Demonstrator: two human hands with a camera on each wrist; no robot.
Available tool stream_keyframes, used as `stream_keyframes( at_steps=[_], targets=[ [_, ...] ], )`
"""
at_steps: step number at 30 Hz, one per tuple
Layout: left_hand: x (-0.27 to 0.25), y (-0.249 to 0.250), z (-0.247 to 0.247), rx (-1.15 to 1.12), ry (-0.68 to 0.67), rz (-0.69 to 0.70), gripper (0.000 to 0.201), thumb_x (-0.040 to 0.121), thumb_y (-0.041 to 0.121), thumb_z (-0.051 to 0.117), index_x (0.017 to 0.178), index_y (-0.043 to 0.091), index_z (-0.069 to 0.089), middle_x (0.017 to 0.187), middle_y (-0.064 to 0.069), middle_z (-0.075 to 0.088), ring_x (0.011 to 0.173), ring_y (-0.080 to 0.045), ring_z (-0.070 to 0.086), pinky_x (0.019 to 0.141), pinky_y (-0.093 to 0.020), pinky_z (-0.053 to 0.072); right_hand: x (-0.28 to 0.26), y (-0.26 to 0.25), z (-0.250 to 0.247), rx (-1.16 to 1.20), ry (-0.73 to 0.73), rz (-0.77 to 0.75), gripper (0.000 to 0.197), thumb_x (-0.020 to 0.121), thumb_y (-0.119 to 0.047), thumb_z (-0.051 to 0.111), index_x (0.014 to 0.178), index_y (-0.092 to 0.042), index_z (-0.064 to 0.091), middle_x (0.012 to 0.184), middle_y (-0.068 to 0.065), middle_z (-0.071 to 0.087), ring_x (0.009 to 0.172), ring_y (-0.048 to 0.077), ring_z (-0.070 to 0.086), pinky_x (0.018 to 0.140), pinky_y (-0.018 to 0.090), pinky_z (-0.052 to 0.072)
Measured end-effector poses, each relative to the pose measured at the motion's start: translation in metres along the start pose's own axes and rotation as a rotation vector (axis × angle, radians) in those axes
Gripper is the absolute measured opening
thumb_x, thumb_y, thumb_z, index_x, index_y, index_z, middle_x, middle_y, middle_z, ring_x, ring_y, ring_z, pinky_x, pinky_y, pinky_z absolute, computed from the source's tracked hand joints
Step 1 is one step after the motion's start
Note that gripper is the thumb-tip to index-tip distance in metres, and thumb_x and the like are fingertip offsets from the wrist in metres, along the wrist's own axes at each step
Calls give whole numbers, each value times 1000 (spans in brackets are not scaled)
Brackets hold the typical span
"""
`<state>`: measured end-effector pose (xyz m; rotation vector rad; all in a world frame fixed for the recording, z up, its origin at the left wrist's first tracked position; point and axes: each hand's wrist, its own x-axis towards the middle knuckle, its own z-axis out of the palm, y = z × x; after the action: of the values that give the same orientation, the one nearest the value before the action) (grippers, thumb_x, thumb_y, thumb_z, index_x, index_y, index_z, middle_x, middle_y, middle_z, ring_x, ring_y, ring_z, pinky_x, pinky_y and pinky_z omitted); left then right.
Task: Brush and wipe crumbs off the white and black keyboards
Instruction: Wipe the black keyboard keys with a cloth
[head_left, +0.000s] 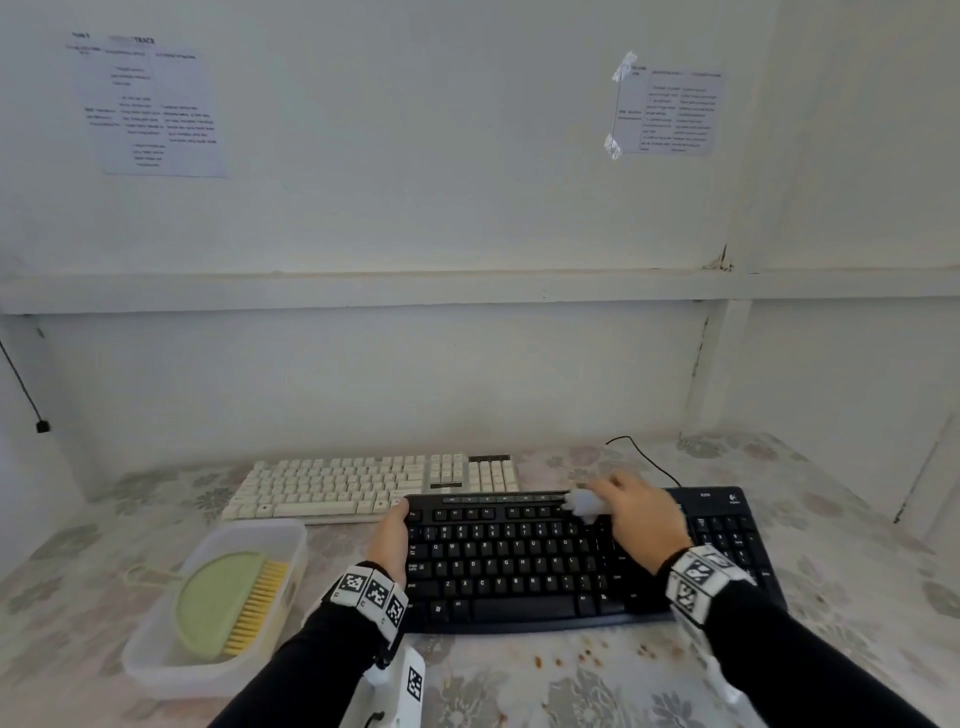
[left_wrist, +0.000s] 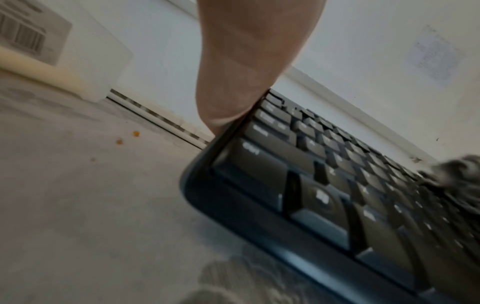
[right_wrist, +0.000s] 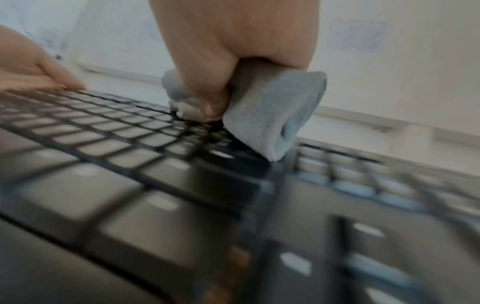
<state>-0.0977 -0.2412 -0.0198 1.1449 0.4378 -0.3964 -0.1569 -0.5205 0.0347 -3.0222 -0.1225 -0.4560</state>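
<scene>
A black keyboard (head_left: 545, 561) lies on the flowered table, with a white keyboard (head_left: 374, 486) just behind it. My left hand (head_left: 392, 535) holds the black keyboard's left edge, thumb over its top corner; in the left wrist view the hand (left_wrist: 241, 67) lies flat against that edge of the black keyboard (left_wrist: 337, 195). My right hand (head_left: 639, 512) grips a bunched pale grey-blue cloth (head_left: 584, 505) on the upper right keys. In the right wrist view the right hand (right_wrist: 223, 61) pinches the cloth (right_wrist: 275, 115) against the blurred black keyboard (right_wrist: 130, 164).
A clear plastic tub (head_left: 156, 670) at the front left holds a green brush (head_left: 223, 603) with yellow bristles. Orange-brown crumbs (head_left: 582, 656) lie on the tablecloth in front of the black keyboard. A black cable (head_left: 644, 457) runs behind the right hand. Walls close the table on three sides.
</scene>
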Motion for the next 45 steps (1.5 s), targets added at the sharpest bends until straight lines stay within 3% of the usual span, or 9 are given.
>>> stream_keyframes(
  at_steps=[5, 10, 15, 20, 26, 29, 36, 40, 45],
  targets=[
    [2, -1, -2, -26, -6, 15, 51, 97, 47, 36, 112, 7, 62, 109, -21, 65, 105, -36, 60, 97, -48, 45, 4, -1, -12, -16, -13, 112, 42, 90, -12, 47, 130, -22, 44, 125, 0, 51, 103, 21, 57, 74, 27, 45],
    [-2, -1, -3, -41, -38, 26, 53, 94, 46, 39, 116, 4, 63, 113, -21, 65, 102, -36, 61, 94, -48, 46, 22, -109, -7, 189, 23, -231, 38, 89, -14, 50, 127, -18, 51, 121, 1, 55, 106, 21, 56, 84, 31, 48],
    [3, 0, -7, -16, 11, 126, 40, 100, 13, 33, 131, -9, 45, 121, -25, 57, 99, -31, 54, 94, -45, 45, 37, -168, 23, 173, -43, -333, 46, 86, -7, 52, 130, -20, 49, 122, 5, 54, 111, 26, 52, 88, 39, 43],
    [8, -4, -7, -133, -10, 68, 58, 91, 47, 41, 116, -1, 64, 110, -23, 65, 100, -37, 62, 94, -47, 45, 29, -134, 29, 55, 35, -391, 52, 40, -14, 86, 86, -31, 69, 77, -7, 61, 66, 14, 63, 49, 27, 48],
    [7, -5, -2, -51, 44, 77, 55, 90, 53, 42, 113, 8, 64, 112, -19, 67, 103, -36, 63, 97, -50, 46, 0, -36, 23, 23, 88, -173, 58, 35, -5, 85, 83, -32, 68, 77, -11, 63, 65, 14, 65, 47, 25, 42],
    [7, -6, 1, -51, 71, 106, 54, 93, 51, 41, 119, 8, 61, 117, -18, 64, 109, -35, 60, 102, -52, 42, -12, 12, 16, 30, 95, -41, 50, 46, 1, 80, 84, -29, 68, 80, -9, 63, 68, 18, 64, 53, 26, 32],
    [13, -9, -1, -78, 96, 158, 57, 90, 52, 42, 126, 10, 57, 123, -17, 62, 112, -35, 58, 102, -53, 41, -36, 97, 1, 96, 107, 284, 35, 73, 1, 62, 101, -20, 64, 104, 5, 60, 90, 32, 60, 68, 33, 42],
    [10, -9, 0, -59, 130, 186, 53, 91, 49, 42, 124, 11, 58, 121, -16, 62, 110, -34, 59, 101, -54, 42, -45, 121, -11, -6, -5, 495, 42, 85, -9, 49, 124, -25, 47, 121, 5, 49, 103, 29, 53, 79, 35, 41],
    [15, -11, -6, -43, 135, 185, 63, 83, 53, 48, 129, 11, 55, 127, -13, 60, 115, -34, 57, 102, -53, 41, -38, 103, -24, 128, 11, 664, 42, 84, -9, 49, 124, -17, 45, 124, 13, 44, 110, 36, 47, 95, 45, 39]
  ],
)
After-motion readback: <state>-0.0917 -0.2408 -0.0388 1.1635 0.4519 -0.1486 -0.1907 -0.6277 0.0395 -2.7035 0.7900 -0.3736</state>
